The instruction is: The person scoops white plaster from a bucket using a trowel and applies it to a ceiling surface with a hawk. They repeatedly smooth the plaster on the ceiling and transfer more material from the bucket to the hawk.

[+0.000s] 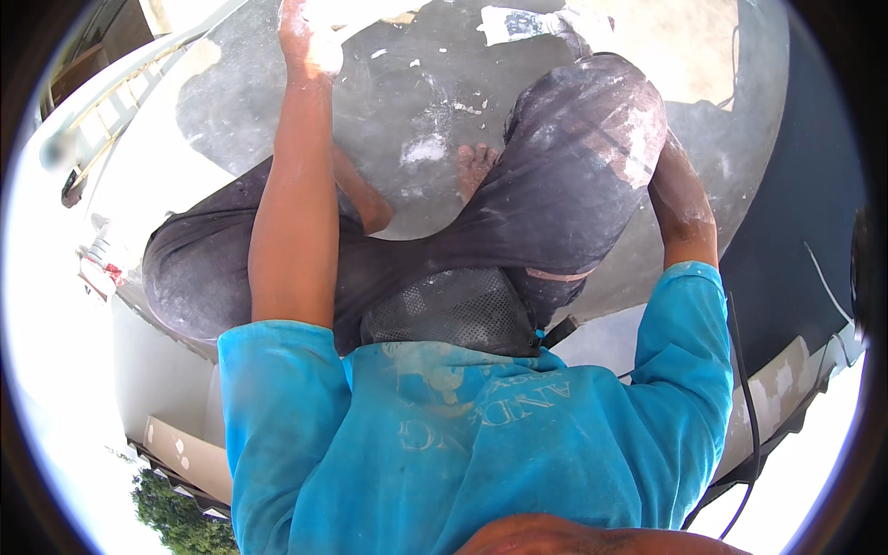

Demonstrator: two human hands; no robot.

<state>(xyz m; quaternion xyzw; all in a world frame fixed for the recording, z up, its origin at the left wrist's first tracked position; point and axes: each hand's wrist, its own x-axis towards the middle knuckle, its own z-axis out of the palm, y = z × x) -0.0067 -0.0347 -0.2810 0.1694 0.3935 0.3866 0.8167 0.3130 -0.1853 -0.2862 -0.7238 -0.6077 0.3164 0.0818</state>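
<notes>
My left arm reaches forward to the top edge, and my left hand (310, 44) is whitened with dust and partly lost in glare. Its fingers are cut off or washed out, so their grip is unclear. Beside it lies a bright white flat piece (365, 13), and I cannot tell whether the hand holds it. My right forearm (683, 199), also dusty, passes behind my raised right knee (638, 129), which hides the right hand. Just beyond that knee is a crumpled white-and-blue package (518, 25).
I squat barefoot on a grey surface (398, 111) spotted with white splashes and flakes. A dark panel (795, 222) stands at the right, with a black cable (747, 398) hanging near my elbow. A pale railing (120, 116) runs at the far left; a green tree (180, 513) shows at lower left.
</notes>
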